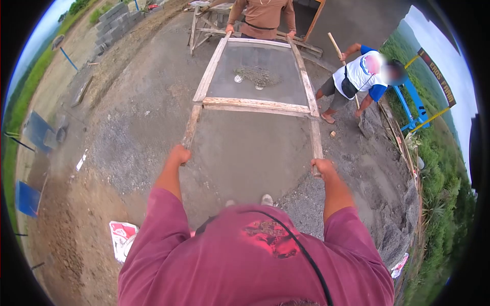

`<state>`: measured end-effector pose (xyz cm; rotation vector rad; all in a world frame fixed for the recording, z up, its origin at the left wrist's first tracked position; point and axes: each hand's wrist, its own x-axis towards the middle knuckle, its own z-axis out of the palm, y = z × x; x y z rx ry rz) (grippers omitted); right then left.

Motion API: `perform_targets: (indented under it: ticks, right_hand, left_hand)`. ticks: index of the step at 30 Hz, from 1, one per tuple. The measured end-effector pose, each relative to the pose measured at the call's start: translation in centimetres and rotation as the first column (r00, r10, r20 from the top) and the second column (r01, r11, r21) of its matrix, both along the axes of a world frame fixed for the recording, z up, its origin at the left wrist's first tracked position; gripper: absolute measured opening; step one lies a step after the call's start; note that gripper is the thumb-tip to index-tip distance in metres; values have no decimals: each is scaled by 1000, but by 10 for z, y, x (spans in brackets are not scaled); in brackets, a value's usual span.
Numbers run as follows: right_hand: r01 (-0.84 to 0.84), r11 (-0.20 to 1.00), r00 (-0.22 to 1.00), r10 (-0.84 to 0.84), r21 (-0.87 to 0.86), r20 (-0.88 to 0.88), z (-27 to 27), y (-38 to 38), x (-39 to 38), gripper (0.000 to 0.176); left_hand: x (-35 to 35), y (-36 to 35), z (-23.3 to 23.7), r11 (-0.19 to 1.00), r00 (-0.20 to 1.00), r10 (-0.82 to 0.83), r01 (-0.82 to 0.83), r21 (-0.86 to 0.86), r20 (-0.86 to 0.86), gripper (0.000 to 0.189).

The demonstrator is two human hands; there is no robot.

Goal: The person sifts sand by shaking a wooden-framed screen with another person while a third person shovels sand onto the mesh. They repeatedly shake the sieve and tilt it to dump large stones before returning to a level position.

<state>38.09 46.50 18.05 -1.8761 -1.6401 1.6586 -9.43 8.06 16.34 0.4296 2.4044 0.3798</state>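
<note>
Wood-framed screen (266,75) spans the frame's upper centre, mesh bearing gravel (258,76); left hand (323,167) and right hand (179,154) grip its handle ends. Bare ground (245,148) opens between the handles; a shoveling co-worker (357,76) stands near its right edge.

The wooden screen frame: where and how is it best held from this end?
Probably by the left handle and right handle, each taken from its outer side: both jut past the near crossbar and look slim enough to wrap.

Outdoor dirt ground, stacked grey blocks (118,24), green hillside (446,214), pale cloudy sky
</note>
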Motion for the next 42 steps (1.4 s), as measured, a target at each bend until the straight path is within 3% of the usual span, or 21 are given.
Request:
perform_targets:
  ticks: [3,5,10,12,16,17,18,20,22,25,27,28,29,30,31,32,33,34,38,39,42]
  right_hand:
    - [-38,998,990,30,55,137,-108,-71,73,31]
    - [-111,991,951,83,77,299,-118,-149,122,34]
    - [-90,996,880,67,26,470,-100,-230,186,37]
    - [-112,991,890,70,68,450,-109,-217,188,36]
    - [-133,990,933,108,51,345,-128,-122,148,39]
    - [-186,980,929,150,77,339,-164,-75,141,38]
    - [-129,985,956,93,113,280,-113,-49,111,35]
    - [-52,997,994,47,52,95,-105,31,83,23]
    - [-31,1000,999,31,2,43,-38,71,59,40]
    - [-53,997,995,57,-52,82,7,78,65,39]
    - [-93,996,994,93,-7,57,-34,53,104,22]
    - [-98,994,990,92,53,104,-142,54,148,29]
    - [-125,977,978,92,171,188,-159,16,179,37]
    - [-169,959,946,93,229,310,-171,-25,209,41]
    - [-135,986,949,101,96,300,-163,-61,233,41]
    - [-154,988,934,139,20,330,-184,-91,265,38]
    - [-345,938,871,310,26,381,-166,-118,284,38]
    - [-320,947,878,287,23,383,-182,-139,306,43]
    - [-64,993,932,95,-100,350,-189,-150,341,48]
    - [-134,989,906,151,-70,395,-193,-133,337,48]
    - [-231,973,883,217,-18,417,-211,-63,296,42]
  left_hand:
    - [56,-87,-107,1000,995,-10,9,-6,-103,36]
    - [117,-154,-142,996,994,85,-85,4,-72,47]
    - [195,-231,-131,991,991,130,-130,-18,8,56]
    - [197,-224,-136,996,994,80,-83,-32,-79,55]
    - [133,-148,-162,995,991,61,-51,-81,121,48]
    - [125,-102,-117,992,998,6,-15,-126,-67,37]
    - [105,-66,-88,998,999,-8,11,-66,45,36]
    - [78,-4,-30,1000,996,-10,8,-24,-84,34]
    - [48,37,-12,992,975,-119,110,-56,-188,35]
    - [95,57,65,998,1000,-18,16,-61,-17,36]
    - [109,18,-41,994,994,-87,82,-71,-68,36]
    - [139,-6,-71,996,997,-33,28,-80,-66,41]
    - [164,-38,-115,996,998,1,-7,-90,-62,49]
    - [206,-71,-129,998,962,-52,38,-56,-267,44]
    - [230,-104,-146,994,993,32,-43,-101,-111,46]
    - [255,-125,-133,973,991,96,-75,-220,88,49]
    - [272,-159,-137,979,968,-90,129,-158,233,48]
    - [297,-155,-94,922,959,-256,280,-267,120,47]
    - [323,-179,-133,972,992,-24,52,-227,127,50]
    - [320,-163,-133,946,988,-154,156,-282,29,45]
    - [289,-72,-66,986,995,-18,34,-163,99,43]
